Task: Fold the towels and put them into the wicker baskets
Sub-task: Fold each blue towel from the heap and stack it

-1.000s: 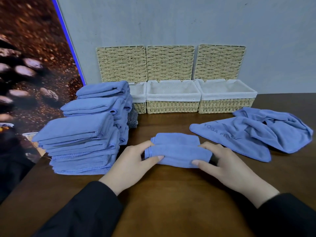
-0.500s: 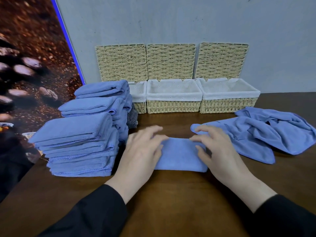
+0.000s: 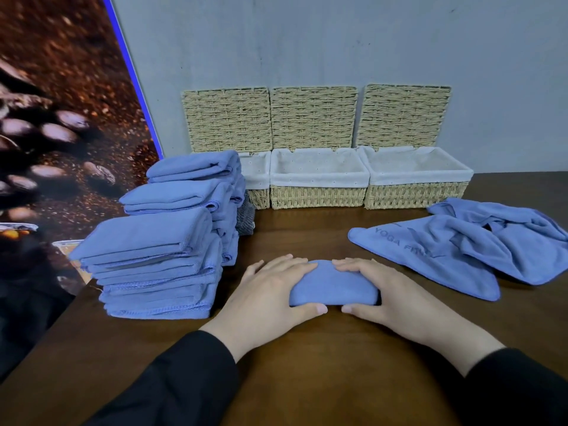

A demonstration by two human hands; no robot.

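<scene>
Both hands are wrapped around a small folded blue towel on the tabletop: left hand grasping its left end, right hand its right end, thumbs tucked along the near edge. Left of the fingers sits a stack of folded towels. Right of them, loose towels. Further back, three lined wicker baskets, lids propped against the wall.
</scene>
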